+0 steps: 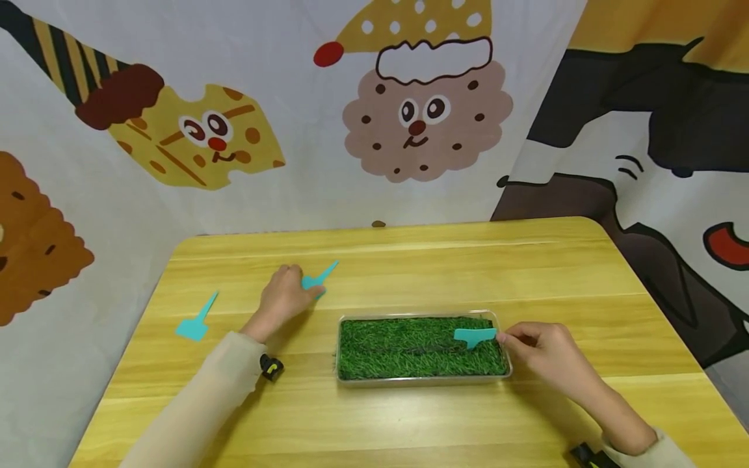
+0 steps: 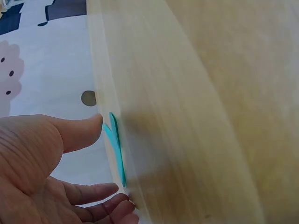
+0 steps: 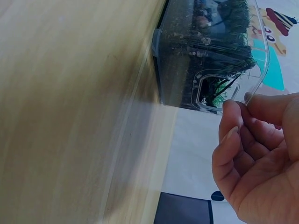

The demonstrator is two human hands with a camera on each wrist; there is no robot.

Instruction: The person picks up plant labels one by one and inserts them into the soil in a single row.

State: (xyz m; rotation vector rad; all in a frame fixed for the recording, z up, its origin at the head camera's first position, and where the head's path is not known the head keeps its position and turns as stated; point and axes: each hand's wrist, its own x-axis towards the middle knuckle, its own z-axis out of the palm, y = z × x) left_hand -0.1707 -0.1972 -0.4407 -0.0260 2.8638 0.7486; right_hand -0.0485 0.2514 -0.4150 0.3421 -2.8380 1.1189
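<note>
A clear plastic box (image 1: 421, 382) filled with green artificial grass (image 1: 398, 338) stands on the table. My right hand (image 1: 550, 357) is at its right end, thumb and forefinger pinching the clear rim (image 3: 261, 77). A teal T-shaped plant label (image 1: 475, 335) stands in the grass right beside those fingertips. At the back, my left hand (image 1: 285, 296) reaches over a second teal plant label (image 1: 316, 279) lying on the table. In the left wrist view, thumb and fingers are spread apart on either side of that label (image 2: 117, 144). A third teal label (image 1: 196, 322) lies flat further left.
The light wooden table (image 1: 409, 429) has rounded back corners. A cloth (image 1: 310, 201) printed with cartoon biscuits hangs behind and around it. Dark wrist cameras (image 1: 272, 368) sit at both sleeves.
</note>
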